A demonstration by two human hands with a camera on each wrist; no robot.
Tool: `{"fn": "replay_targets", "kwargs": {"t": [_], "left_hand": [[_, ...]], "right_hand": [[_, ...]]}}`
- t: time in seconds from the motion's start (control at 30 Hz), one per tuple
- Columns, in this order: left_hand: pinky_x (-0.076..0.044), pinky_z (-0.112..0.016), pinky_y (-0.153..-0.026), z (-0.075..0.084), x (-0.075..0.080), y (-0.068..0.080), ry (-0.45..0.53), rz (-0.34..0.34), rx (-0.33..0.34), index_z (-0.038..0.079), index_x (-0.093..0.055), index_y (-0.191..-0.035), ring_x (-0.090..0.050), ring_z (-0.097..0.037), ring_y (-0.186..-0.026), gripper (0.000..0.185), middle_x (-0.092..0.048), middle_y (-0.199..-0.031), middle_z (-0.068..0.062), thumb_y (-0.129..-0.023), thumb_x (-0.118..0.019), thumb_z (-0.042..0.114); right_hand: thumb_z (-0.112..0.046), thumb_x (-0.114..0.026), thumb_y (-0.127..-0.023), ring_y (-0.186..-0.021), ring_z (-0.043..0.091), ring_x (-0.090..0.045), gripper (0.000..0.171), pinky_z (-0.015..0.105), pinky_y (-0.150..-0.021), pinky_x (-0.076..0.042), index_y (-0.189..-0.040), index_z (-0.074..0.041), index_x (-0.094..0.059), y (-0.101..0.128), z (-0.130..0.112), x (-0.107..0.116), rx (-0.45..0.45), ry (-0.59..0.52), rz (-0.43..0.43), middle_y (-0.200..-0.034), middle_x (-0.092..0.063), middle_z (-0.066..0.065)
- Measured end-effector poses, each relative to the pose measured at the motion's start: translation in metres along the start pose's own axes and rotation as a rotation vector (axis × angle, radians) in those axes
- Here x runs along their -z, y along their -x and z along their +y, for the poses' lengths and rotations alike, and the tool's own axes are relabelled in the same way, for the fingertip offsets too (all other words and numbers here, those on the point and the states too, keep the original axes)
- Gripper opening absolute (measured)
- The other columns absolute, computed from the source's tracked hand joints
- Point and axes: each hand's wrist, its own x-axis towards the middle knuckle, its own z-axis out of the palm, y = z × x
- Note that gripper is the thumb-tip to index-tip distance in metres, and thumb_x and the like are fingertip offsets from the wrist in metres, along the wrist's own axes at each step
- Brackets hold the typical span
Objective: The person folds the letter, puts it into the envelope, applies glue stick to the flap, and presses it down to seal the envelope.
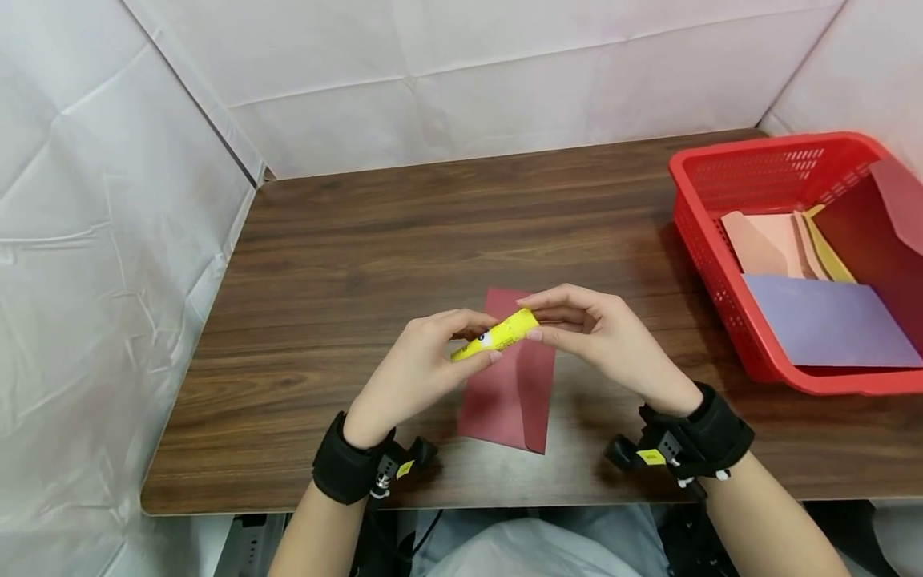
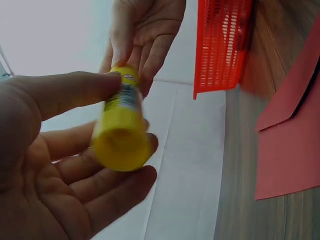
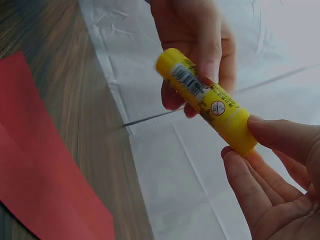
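A yellow glue stick (image 1: 505, 332) is held between both hands, above a dark red envelope (image 1: 505, 401) lying on the table. My left hand (image 1: 433, 353) pinches its body between thumb and fingers, as the left wrist view also shows with the glue stick (image 2: 122, 130) pointing one end at the camera. At the other end, the thumb and fingertips of my right hand (image 1: 594, 328) grip the yellow end. In the right wrist view the glue stick (image 3: 205, 100) shows a barcode and printed label. The envelope (image 3: 45, 160) has its flap side facing up.
A red plastic basket (image 1: 728, 336) stands at the right of the brown wooden table (image 1: 346, 264). Inside are a lilac envelope (image 1: 829, 320), a pink envelope (image 1: 757, 244) and other coloured paper pieces. White sheeting (image 1: 469, 104) hangs behind and to the left of the table.
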Motion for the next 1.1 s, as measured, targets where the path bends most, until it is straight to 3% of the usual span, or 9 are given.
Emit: {"fn": "replay_targets", "kwargs": {"t": [0.1, 0.17, 0.33, 0.53, 0.77, 1.1], "left_hand": [[-0.057, -0.029, -0.082, 0.000, 0.000, -0.001, -0.042, -0.043, 0.044, 0.005, -0.068, -0.125, -0.065, -0.013, -0.097, 0.035, -0.070, -0.114, -0.003, -0.092, -0.076, 0.015], [-0.057, -0.031, -0.084, -0.003, -0.002, -0.003, -0.042, -0.035, 0.065, 0.004, -0.068, -0.124, -0.066, -0.015, -0.097, 0.036, -0.070, -0.114, -0.005, -0.091, -0.077, 0.013], [-0.057, -0.028, -0.087, -0.027, -0.006, -0.008, 0.059, 0.110, 0.144, 0.004, -0.068, -0.118, -0.068, -0.015, -0.099, 0.032, -0.072, -0.109, -0.006, -0.088, -0.079, 0.010], [-0.058, -0.029, -0.087, -0.058, -0.006, -0.017, 0.157, 0.240, 0.261, 0.001, -0.063, -0.113, -0.070, -0.022, -0.102, 0.034, -0.072, -0.108, -0.012, -0.086, -0.081, 0.008], [-0.057, -0.028, -0.089, -0.083, -0.018, -0.031, 0.139, 0.198, 0.291, 0.001, -0.060, -0.116, -0.068, -0.023, -0.105, 0.033, -0.070, -0.110, -0.013, -0.089, -0.078, 0.009], [-0.057, -0.033, -0.089, -0.092, -0.024, -0.027, 0.131, 0.191, 0.340, 0.003, -0.060, -0.114, -0.069, -0.023, -0.103, 0.033, -0.070, -0.109, -0.011, -0.088, -0.080, 0.010]], "right_hand": [[-0.014, -0.074, -0.094, -0.115, 0.018, -0.066, 0.037, 0.032, -0.091, -0.056, -0.129, -0.011, -0.067, -0.005, 0.002, -0.003, -0.006, -0.023, -0.020, -0.129, -0.067, 0.004], [-0.015, -0.074, -0.094, -0.117, 0.017, -0.065, 0.039, 0.033, -0.093, -0.056, -0.132, -0.012, -0.065, -0.008, 0.001, -0.006, 0.007, -0.026, -0.022, -0.131, -0.065, 0.003], [-0.017, -0.075, -0.094, -0.117, 0.016, -0.065, 0.040, 0.031, -0.095, -0.054, -0.132, -0.018, -0.065, -0.011, 0.001, -0.005, 0.012, -0.004, 0.041, -0.131, -0.065, 0.000], [-0.028, -0.074, -0.094, -0.107, 0.015, -0.068, 0.031, 0.028, -0.086, -0.057, -0.124, -0.021, -0.069, -0.002, 0.014, 0.011, -0.074, 0.090, 0.144, -0.122, -0.070, -0.001], [-0.032, -0.071, -0.096, -0.102, 0.019, -0.068, 0.028, 0.023, -0.082, -0.054, -0.119, -0.018, -0.071, 0.022, 0.024, 0.029, -0.155, 0.135, 0.279, -0.115, -0.072, -0.001], [-0.035, -0.070, -0.097, -0.104, 0.017, -0.067, 0.027, 0.022, -0.083, -0.053, -0.119, -0.021, -0.071, 0.026, 0.026, 0.035, -0.177, 0.157, 0.295, -0.115, -0.072, -0.001]]}}
